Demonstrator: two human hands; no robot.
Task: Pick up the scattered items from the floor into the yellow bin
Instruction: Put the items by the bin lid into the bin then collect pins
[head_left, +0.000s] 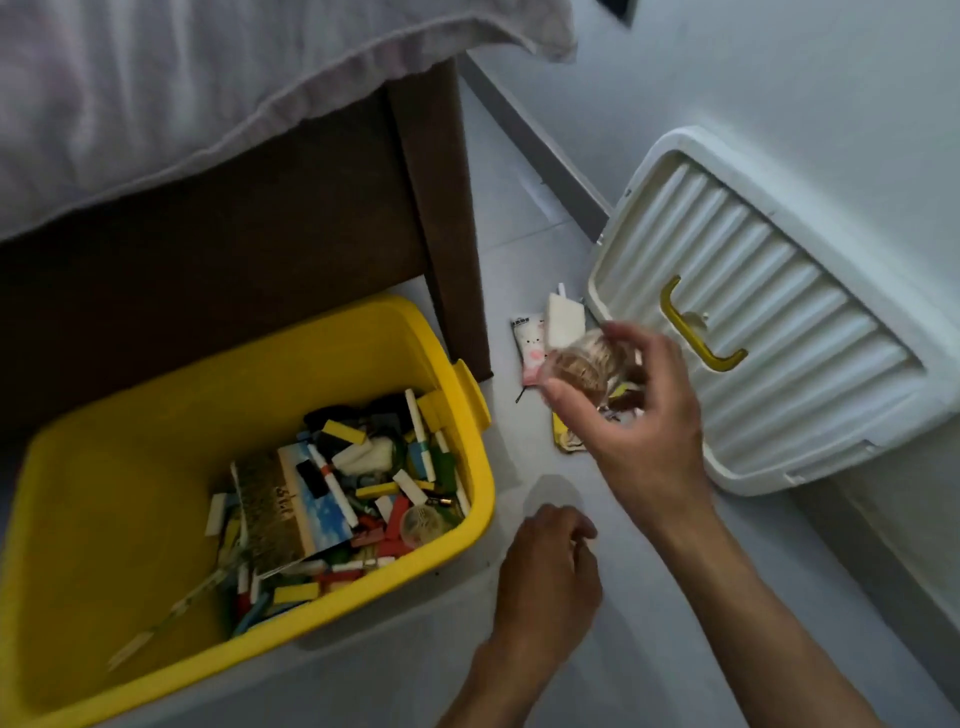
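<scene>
Two hands show in the head view, apart from each other. The right hand (631, 410) pinches a small clear jar (584, 364) between thumb and fingertips, lifted above the floor (649, 597) just right of the yellow bin (104, 519). The left hand (550, 566) hangs lower, beside the bin's near corner, fingers loosely curled and holding nothing that I can make out. The bin already carries a heap of blocks, pens and a booklet (283, 506). Left on the floor, under and behind the jar, lie a white packet (563, 322), a pink sachet (530, 343), a hairpin (525, 395) and a yellow item (566, 439) partly hidden by the hand. A white lid (769, 322) leans by the wall.

By my reading, the step in hand is carrying the jar to the bin. Next it calls for a swing left over the rim and a release, then a return for the packet.
</scene>
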